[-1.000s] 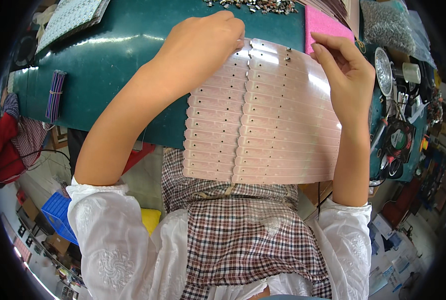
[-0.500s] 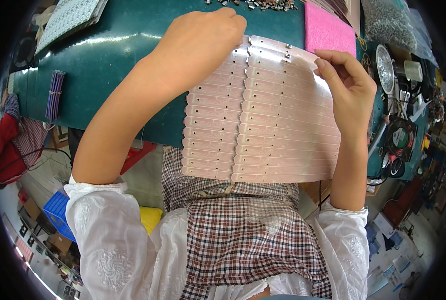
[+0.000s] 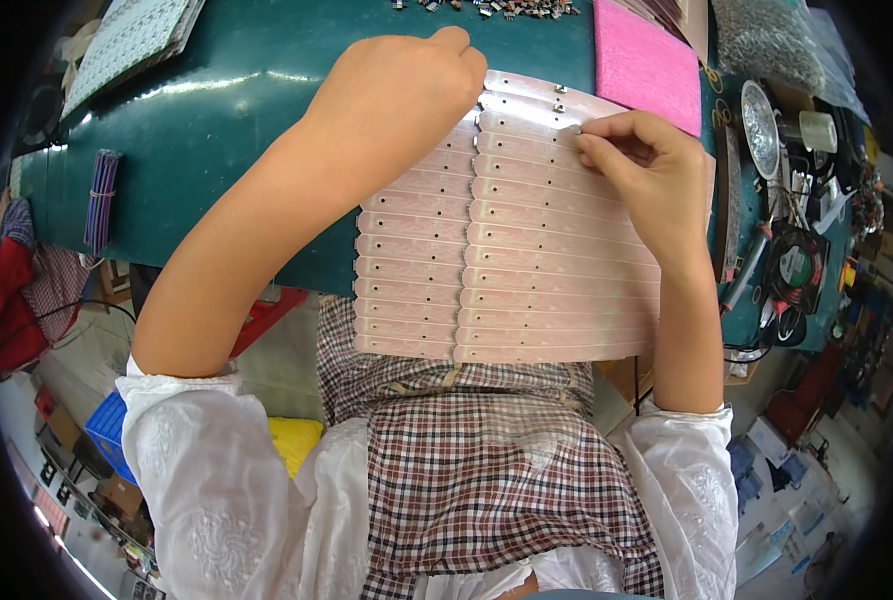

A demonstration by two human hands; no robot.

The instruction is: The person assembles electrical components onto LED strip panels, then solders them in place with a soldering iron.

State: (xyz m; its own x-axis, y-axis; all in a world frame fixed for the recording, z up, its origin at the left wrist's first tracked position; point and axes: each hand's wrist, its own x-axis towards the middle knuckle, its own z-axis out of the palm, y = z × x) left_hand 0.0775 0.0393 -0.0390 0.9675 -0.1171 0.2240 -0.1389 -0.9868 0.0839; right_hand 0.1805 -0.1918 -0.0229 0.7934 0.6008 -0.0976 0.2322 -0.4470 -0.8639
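A pale pink sheet of joined scalloped strips (image 3: 556, 250), dotted with small dark holes, lies over the table's near edge and reaches above my lap. Two small metal parts (image 3: 559, 92) sit on its far strips. Over the sheet's far left edge, my left hand (image 3: 406, 95) is closed with the knuckles up; whatever is in its fingers is hidden. My right hand (image 3: 656, 170) comes over the right part of the sheet, thumb and forefinger pinched on a tiny metal part (image 3: 575, 130) just above the surface.
Loose small metal parts (image 3: 526, 8) are heaped at the far edge of the green table (image 3: 236, 120). A pink foam block (image 3: 646, 65) lies beyond the sheet. On the right are a round metal dish (image 3: 759, 130) and a small fan (image 3: 798, 265); a wire bundle (image 3: 101, 200) lies left.
My right hand has moved left and inward across the sheet, near the seated parts. My left hand stays at the far edge; the whole view has shifted slightly.
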